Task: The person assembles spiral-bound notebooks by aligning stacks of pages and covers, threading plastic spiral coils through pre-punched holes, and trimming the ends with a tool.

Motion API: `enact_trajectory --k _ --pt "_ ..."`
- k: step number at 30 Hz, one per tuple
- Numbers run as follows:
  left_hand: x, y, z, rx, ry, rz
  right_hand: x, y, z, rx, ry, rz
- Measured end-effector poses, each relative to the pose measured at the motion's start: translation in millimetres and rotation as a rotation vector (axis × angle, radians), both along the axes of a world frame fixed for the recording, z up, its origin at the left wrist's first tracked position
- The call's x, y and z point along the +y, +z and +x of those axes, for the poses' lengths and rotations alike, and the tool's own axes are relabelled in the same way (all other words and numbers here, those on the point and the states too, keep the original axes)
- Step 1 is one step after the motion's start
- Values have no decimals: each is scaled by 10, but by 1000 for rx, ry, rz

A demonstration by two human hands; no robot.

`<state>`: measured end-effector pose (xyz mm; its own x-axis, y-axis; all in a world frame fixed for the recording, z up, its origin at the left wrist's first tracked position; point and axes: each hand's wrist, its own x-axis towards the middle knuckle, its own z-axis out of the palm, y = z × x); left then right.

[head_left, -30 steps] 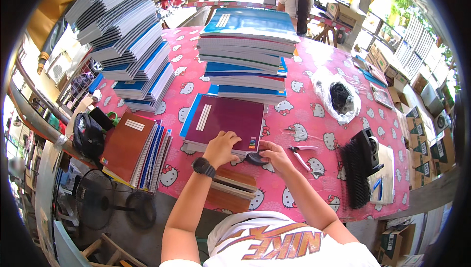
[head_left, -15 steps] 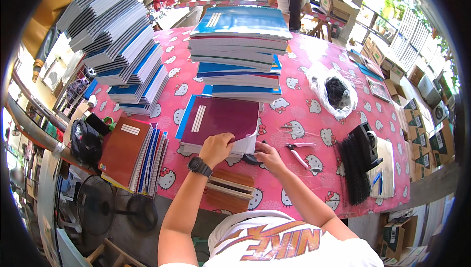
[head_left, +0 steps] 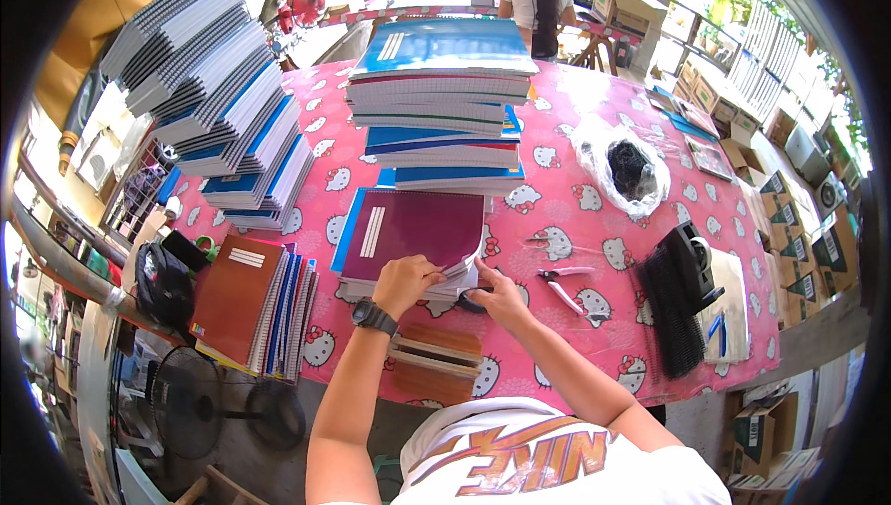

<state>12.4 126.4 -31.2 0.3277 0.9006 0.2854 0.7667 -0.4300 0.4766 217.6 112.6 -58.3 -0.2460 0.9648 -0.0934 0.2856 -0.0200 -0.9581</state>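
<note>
A maroon notebook (head_left: pixel 422 231) with three white label lines lies on top of a blue-covered one (head_left: pixel 347 226) on the table in front of me. My left hand (head_left: pixel 406 284), wearing a dark watch, has its fingers closed on the notebook's near right corner, which is bent up a little. At the same corner, my right hand (head_left: pixel 499 297) pinches the edges of the white pages. A black rounded object (head_left: pixel 471 301) shows partly beside the right fingers; its kind is hidden. Nearer me lies a brown wooden block (head_left: pixel 434 366).
Tall notebook stacks stand behind (head_left: pixel 436 87) and at left (head_left: pixel 232 106). Brown-covered notebooks (head_left: pixel 238 301) lie left. Pink-handled cutters (head_left: pixel 566 290), a plastic bag (head_left: pixel 594 152) and black binding coils (head_left: pixel 664 319) are to the right. A person (head_left: pixel 536 4) is at a far table.
The maroon cover's corner has come down from a wider curl that bared white pages. My right hand has moved slightly left, against the page edges. The view has shifted slightly.
</note>
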Motion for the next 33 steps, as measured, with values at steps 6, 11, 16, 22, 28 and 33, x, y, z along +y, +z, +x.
enact_trajectory --k 6,11,16,22,28,33 --pt "0 4 -12 9 13 -8 -38 46 -45 225 -50 -92" --pt "6 24 16 -20 13 -20 18 -128 -41 356 -105 -102" --pt "-4 -8 23 -23 39 -21 52 -226 -108 314 -154 -2" --pt "-17 -5 35 48 102 -8 83 -244 -153 264 -243 -21" --pt "-83 67 251 360 52 135 373 -95 -150 444 -138 -378" --pt "57 -195 31 427 127 331 418 -127 -325 445 -58 -329"
